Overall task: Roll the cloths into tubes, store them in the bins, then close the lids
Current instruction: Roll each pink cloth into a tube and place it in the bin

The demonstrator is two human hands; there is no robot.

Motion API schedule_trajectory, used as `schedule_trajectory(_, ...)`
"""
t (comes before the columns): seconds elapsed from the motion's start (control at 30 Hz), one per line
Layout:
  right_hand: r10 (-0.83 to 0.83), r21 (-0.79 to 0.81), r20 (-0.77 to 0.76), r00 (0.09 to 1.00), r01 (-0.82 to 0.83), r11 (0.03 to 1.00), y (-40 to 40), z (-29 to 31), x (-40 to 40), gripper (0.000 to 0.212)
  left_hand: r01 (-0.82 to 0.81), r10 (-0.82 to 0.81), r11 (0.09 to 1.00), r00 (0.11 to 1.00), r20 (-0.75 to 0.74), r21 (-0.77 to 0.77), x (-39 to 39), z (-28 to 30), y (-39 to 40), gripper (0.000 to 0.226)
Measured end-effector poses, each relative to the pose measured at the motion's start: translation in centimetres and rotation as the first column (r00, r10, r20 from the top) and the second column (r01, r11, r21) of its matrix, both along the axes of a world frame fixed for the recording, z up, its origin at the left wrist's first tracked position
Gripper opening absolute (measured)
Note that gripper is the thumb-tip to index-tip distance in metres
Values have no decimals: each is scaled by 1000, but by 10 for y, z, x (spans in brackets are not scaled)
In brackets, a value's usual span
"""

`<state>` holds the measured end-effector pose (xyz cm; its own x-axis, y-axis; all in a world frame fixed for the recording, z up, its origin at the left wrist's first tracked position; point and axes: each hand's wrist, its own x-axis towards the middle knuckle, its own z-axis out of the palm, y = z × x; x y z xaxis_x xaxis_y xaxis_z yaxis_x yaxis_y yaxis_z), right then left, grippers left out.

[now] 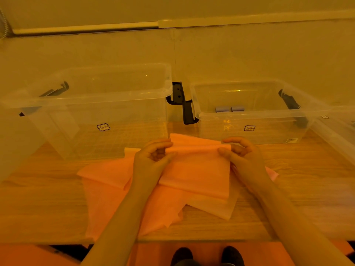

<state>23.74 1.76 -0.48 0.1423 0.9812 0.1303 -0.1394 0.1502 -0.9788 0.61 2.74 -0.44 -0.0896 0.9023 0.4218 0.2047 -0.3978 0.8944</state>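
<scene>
Several pink cloths [115, 189] lie overlapped on the wooden table [38, 198] in front of me. My left hand [153, 158] and my right hand [240, 156] pinch the far edge of the top pink cloth [197, 169], lifting it into a fold between them. Behind the cloths stand two clear plastic bins with no lids on. The left bin [92, 96] holds no cloth. The right bin [255, 114] holds two small grey rolled cloths [229, 109] at its bottom.
Black latch handles [182, 102] hang on the bin ends between the two bins. A clear lid or another bin [338, 135] shows at the far right edge, and a translucent piece [15, 143] leans at the far left. My shoes [207, 256] show below the table edge.
</scene>
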Motion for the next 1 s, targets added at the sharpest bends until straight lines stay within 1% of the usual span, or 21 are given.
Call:
schedule_trajectory(0.07, 9, 12, -7, 1000, -9, 1000, -1, 1, 0, 35, -17, 17, 1000, 1000, 0, -15, 0, -1, 1, 37)
schedule_trajectory(0.23, 32, 15, 36, 999, -32, 999, -1, 0, 1, 37, -71, 71, 997, 997, 4, -12, 1, 0, 2, 28)
schedule_trajectory(0.4, 25, 37, 54, 998, -27, 999, -2, -1, 0, 25, -71, 71, 997, 997, 3, 24, 1, -1, 2, 28)
schedule_trajectory(0.5, 46, 47, 50, 998, -48, 998, -2, 0, 0, 27, -57, 58, 996, 998, -13, 61, 0, -2, 3, 30)
schedule_trajectory(0.6, 20, 65, 54, 998, -23, 998, -1, -1, 0, 28, -35, 41, 995, 997, -66, 97, 0, -3, 3, 33)
schedule_trajectory(0.77, -17, 70, 96, 995, 10, 998, 1, -3, 1, 20, -8, 15, 998, 994, -109, 58, -1, -2, 1, 39)
schedule_trajectory(0.87, -18, 62, 113, 993, 11, 998, 0, -4, 1, 16, -42, 47, 998, 992, -121, 51, -1, -2, 1, 36)
schedule_trajectory(1.0, 11, 54, 82, 997, -15, 998, -1, -2, 0, 22, -49, 53, 998, 993, -102, 41, 0, -1, -1, 30)
